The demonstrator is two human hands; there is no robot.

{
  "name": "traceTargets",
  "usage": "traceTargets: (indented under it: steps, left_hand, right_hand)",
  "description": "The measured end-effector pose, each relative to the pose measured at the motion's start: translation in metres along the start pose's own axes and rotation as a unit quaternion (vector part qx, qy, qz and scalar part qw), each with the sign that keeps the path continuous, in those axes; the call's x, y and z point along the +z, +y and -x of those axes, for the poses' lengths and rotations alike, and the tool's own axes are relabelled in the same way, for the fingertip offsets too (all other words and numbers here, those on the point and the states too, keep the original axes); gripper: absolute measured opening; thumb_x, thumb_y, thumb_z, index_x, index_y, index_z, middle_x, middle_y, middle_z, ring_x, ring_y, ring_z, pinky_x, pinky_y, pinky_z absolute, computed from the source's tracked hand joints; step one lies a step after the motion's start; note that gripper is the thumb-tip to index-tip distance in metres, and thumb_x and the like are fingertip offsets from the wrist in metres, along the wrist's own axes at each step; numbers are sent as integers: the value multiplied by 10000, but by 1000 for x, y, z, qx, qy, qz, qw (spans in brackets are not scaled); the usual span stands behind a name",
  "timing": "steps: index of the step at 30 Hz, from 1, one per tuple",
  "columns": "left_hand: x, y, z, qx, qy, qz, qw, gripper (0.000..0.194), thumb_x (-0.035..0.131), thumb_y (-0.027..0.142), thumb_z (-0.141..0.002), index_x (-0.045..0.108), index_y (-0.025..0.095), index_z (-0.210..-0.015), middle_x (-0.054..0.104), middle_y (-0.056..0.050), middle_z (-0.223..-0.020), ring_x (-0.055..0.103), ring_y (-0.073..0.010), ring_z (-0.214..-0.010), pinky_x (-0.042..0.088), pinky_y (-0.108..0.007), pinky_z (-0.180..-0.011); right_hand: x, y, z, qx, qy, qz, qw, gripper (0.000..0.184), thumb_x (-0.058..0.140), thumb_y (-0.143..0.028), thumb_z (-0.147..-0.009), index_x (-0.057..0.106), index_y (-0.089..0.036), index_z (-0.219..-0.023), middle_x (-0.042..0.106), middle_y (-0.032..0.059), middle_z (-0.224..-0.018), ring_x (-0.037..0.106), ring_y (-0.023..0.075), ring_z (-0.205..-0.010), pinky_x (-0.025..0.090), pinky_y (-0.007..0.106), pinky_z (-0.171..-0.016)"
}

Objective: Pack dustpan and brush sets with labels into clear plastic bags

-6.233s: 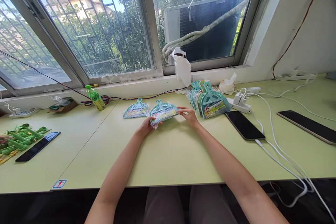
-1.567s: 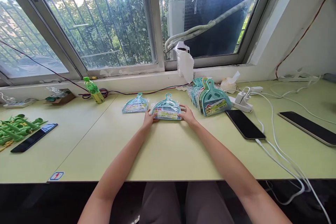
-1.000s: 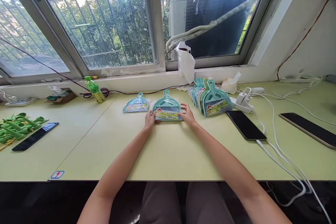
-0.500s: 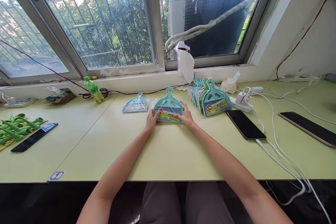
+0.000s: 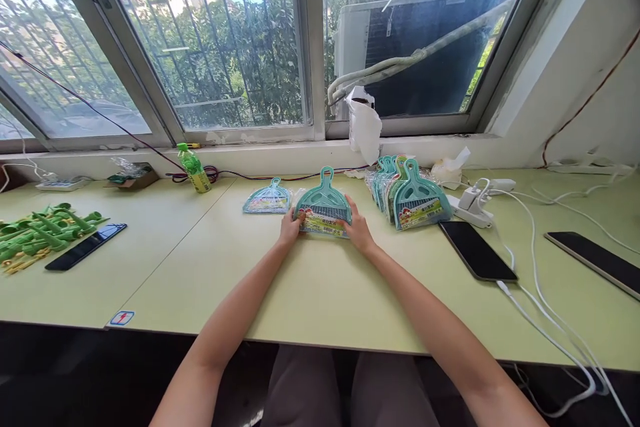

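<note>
A packaged teal dustpan and brush set (image 5: 325, 203) stands on the table in front of me, handle upward, with a yellow-green label across its lower part. My left hand (image 5: 291, 227) grips its left edge and my right hand (image 5: 357, 223) its right edge, both closed on it. Just left of it lies another wrapped dustpan set (image 5: 267, 197), touched by neither hand. A row of similar packaged dustpan sets (image 5: 419, 200) leans together to the right.
On the right, a black phone (image 5: 477, 250) with a white cable lies by a power strip (image 5: 470, 210); another phone (image 5: 595, 260) is farther right. Leftward are a green bottle (image 5: 194, 168), a dark phone (image 5: 86, 247) and a pile of green items (image 5: 47, 233). Windows line the back.
The camera view has turned slightly, so the scene sits farther right in the picture. Both hands keep hold of the same dustpan set, which stays nearly in place.
</note>
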State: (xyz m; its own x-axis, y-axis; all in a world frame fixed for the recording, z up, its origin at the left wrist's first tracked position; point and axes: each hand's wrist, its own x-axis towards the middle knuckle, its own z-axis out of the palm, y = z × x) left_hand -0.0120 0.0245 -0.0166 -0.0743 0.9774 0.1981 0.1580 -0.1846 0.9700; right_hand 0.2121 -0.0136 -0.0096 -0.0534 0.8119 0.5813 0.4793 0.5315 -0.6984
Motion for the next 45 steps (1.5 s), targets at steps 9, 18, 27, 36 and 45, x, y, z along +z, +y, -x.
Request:
traceTargets:
  steps: [9,18,27,36,45]
  left_hand:
    - [-21,12,-11,-1,11,11,1000,391,653,426,-644,600,147,-913,608,-35,-760,569,-145,-575,492,-245,-417]
    - [-134,11,-37,-95,175,-64,978,386,572,319,-746,589,124,-1079,683,-92,-880,648,-165,-665,540,-285,-566]
    - [-159,1,-69,-161,258,-223,926,418,606,359,-740,615,156,-1105,677,-188,-1020,622,-357,-984,503,-463,-758]
    - [-150,-15,-108,-103,227,-460,852,346,541,355,-792,631,127,-1035,639,-243,-1082,533,-401,-1105,453,-508,-824]
    - [-104,-7,-83,161,248,-603,741,389,294,218,-894,484,66,-1197,515,-241,-1223,455,-362,-1165,341,-478,-935]
  right_hand:
    - [19,-23,8,33,28,12,999,757,513,-360,-870,120,-223,-1503,653,114,-1181,681,249,-840,522,377,-774]
    - [8,-13,9,112,-45,32,992,530,383,-405,-950,215,-288,-1438,631,31,-1204,662,129,-626,489,330,-758]
    - [10,-19,10,69,-113,67,989,474,450,-254,-912,328,-300,-1368,675,-13,-1072,651,142,-763,457,288,-727]
    - [16,-21,9,2,-165,162,973,368,476,-203,-919,464,-254,-1283,680,11,-1063,603,171,-951,438,306,-850]
    - [18,-28,13,-90,-219,292,927,335,491,-251,-929,514,-225,-1263,609,61,-1193,523,220,-1091,416,359,-911]
